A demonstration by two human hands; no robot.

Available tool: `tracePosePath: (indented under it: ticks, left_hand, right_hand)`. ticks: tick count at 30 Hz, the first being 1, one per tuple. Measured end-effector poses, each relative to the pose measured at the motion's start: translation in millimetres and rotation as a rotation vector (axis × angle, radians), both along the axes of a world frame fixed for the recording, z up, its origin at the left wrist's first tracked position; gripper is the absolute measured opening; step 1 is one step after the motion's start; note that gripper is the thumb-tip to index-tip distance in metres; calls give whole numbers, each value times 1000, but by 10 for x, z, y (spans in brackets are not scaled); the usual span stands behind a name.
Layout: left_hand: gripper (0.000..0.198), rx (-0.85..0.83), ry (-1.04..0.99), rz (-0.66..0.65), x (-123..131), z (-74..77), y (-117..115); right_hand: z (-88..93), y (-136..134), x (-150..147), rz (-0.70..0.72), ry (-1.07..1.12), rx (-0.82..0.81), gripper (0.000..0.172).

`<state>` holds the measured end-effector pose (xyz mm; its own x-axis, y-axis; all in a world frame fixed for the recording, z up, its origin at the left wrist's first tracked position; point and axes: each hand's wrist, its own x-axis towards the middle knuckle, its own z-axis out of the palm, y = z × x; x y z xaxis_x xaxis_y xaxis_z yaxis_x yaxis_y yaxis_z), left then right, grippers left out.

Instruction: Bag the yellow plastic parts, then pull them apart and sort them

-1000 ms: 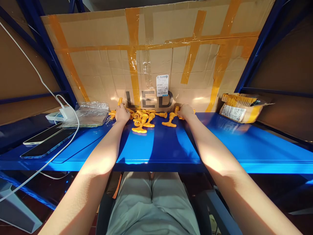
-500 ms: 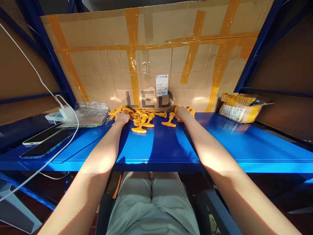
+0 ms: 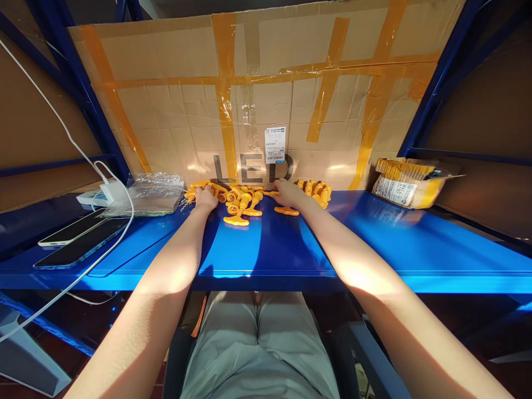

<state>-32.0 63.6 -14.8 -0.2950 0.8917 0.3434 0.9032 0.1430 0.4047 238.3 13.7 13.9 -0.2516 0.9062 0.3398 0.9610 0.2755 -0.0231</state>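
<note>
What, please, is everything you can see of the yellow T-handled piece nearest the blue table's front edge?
This yellow piece looks like glossy plastic, with a smooth crossbar handle and a ribbed shaft. It lies on the blue table, handle nearest the camera, shaft pointing away, slightly right. Its far end lies among similar pieces, seemingly touching some. Neither left hand nor right hand touches it.

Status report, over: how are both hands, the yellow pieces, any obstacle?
Left hand at yellow pieces, grip unclear. Right hand at their right end, grip unclear. Pieces jumbled between hands, second cluster farther right. Cardboard standing close behind.
</note>
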Motion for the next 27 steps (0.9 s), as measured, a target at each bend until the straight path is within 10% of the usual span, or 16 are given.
tracePosePath:
  ticks: [7,20,27]
  left_hand:
    - [56,91,-51,8,5,-4,-37]
    - [44,29,29,50,-14,-12,-58]
    - [59,-9,-8,-10,7,-6,-40]
  right_hand:
    - [-251,84,-187,306,-55,-157,49]
    - [-394,94,-302,349,-56,-118,59]
    - [-296,13,-300,296,-162,-35,39]
